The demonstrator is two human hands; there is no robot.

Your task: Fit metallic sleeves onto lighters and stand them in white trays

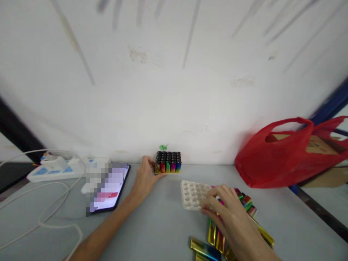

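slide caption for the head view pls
Left hand on a block of upright lighters, right hand at the edge of a white pocketed tray.

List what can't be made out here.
Head view:
- right end of white tray: behind right hand
- loose shiny pieces: some under that hand, nearest ones cut by bottom edge
- phone screen: partly pixelated
- carton: mostly hidden by red bag
- left hand: fingertip contact with black-topped pieces, too small
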